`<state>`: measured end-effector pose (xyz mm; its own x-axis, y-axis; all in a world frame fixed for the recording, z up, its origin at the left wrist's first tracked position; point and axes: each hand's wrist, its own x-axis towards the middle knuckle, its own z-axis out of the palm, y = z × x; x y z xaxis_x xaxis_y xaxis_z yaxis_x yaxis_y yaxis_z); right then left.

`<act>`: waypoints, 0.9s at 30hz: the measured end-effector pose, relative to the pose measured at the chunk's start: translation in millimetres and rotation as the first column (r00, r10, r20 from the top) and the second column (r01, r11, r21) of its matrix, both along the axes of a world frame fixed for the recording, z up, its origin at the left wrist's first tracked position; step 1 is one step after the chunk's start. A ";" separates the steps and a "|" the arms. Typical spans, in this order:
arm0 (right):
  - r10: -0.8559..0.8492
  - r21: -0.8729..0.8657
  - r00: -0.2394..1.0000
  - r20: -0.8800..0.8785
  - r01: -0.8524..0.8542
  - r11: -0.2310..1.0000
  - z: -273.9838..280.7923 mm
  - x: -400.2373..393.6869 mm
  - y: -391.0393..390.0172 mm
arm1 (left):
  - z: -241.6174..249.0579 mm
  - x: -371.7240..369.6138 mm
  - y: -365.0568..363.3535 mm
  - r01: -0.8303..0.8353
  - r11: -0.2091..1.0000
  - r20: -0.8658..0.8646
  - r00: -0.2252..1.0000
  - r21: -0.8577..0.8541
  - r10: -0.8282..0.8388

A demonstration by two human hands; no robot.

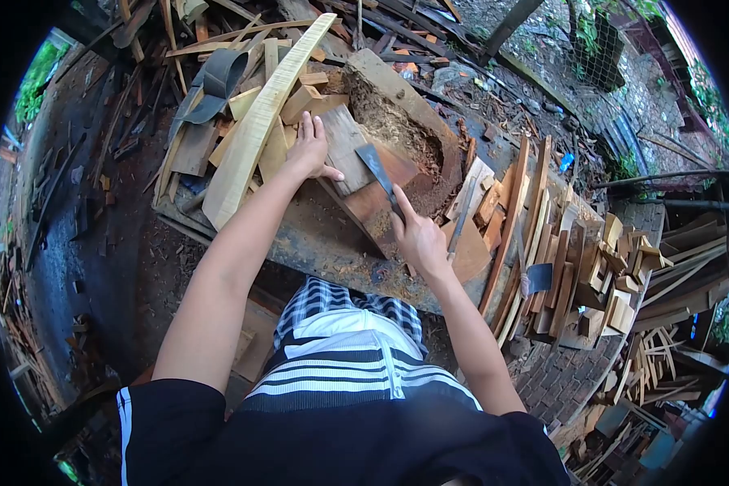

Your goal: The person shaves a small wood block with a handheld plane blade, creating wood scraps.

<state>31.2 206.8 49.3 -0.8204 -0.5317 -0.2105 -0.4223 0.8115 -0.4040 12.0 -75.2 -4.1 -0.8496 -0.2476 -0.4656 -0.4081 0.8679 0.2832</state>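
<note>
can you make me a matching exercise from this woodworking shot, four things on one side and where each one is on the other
Things:
1. left hand
2. blade
3. long pale plank
4. hatchet

Places:
A. held in the right hand, over the reddish board
B. leaning among the stacked wood pieces at the right
C. pressed flat on the grey wood block
D. lying slantwise on the scrap pile, left of the left hand

Pairs: 1-C, 2-A, 3-D, 4-B
</note>
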 end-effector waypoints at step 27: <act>0.002 0.045 0.999 0.054 -0.004 0.999 8.5 -7.8 -29.2 | -5.6 4.8 -3.2 0.005 0.998 -0.081 0.997 0.059 0.000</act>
